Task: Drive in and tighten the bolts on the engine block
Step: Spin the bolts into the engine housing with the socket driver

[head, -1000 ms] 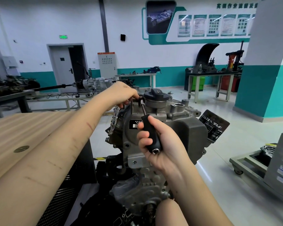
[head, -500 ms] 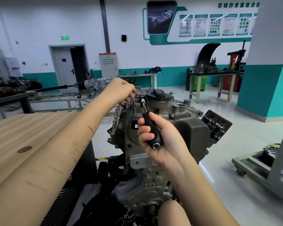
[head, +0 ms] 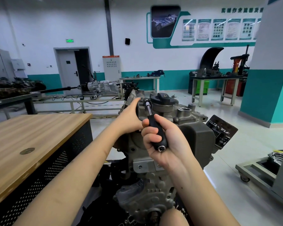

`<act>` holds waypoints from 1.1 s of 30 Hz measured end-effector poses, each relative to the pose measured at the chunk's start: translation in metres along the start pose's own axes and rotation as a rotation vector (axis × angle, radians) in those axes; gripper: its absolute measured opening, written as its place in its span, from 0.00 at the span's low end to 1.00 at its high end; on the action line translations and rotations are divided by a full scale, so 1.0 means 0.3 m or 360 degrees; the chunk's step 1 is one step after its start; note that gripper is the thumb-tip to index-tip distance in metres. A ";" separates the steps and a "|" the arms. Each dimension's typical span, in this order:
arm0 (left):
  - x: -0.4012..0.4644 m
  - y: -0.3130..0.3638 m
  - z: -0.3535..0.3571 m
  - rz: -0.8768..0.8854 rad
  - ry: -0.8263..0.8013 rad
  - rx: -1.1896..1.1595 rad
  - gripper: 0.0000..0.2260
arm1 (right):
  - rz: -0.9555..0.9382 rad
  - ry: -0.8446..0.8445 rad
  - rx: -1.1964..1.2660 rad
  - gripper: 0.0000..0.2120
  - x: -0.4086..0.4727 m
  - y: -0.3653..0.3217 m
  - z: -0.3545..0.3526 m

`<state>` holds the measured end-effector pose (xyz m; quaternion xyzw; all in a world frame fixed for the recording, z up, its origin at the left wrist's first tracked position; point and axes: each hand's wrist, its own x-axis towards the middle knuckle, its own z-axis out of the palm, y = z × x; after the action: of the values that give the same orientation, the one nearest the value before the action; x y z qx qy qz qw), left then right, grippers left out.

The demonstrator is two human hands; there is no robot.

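The grey engine block (head: 194,139) stands upright in front of me, with a black oil filler cap (head: 163,97) on top. My right hand (head: 167,141) grips the black handle of a socket driver (head: 154,128). Its chrome shaft slants up and left, and the socket (head: 147,101) sits on a bolt just left of the cap; the bolt itself is hidden. My left hand (head: 131,115) rests against the block's upper left side, fingers stretched toward the top edge, holding nothing.
A wood-topped workbench (head: 31,136) with a perforated metal front stands close on my left. A low wheeled trolley (head: 260,173) is on the floor at right. A gearbox on a frame (head: 101,86), tables and a teal pillar (head: 271,79) stand farther back.
My left hand has left the socket end of the driver and dropped onto the block's left side. My right hand keeps its grip on the handle.
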<state>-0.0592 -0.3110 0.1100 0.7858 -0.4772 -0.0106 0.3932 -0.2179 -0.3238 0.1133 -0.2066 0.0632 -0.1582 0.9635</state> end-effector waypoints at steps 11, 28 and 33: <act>0.050 -0.032 -0.022 0.0247 -0.0065 -0.0026 0.39 | 0.0057 0.0009 0.0162 0.08 -0.008 0.006 0.000; -0.020 0.000 -0.019 0.0554 0.0341 0.0289 0.44 | 0.0015 0.0210 -0.0187 0.12 0.008 -0.005 -0.022; -0.122 -0.008 0.072 0.0611 0.0851 0.0418 0.28 | -0.0119 0.0255 -0.0197 0.07 0.005 0.009 -0.031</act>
<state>-0.0859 -0.2959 0.0806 0.7008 -0.4937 0.3310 0.3945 -0.2174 -0.3253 0.1037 -0.2547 0.1420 -0.2060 0.9341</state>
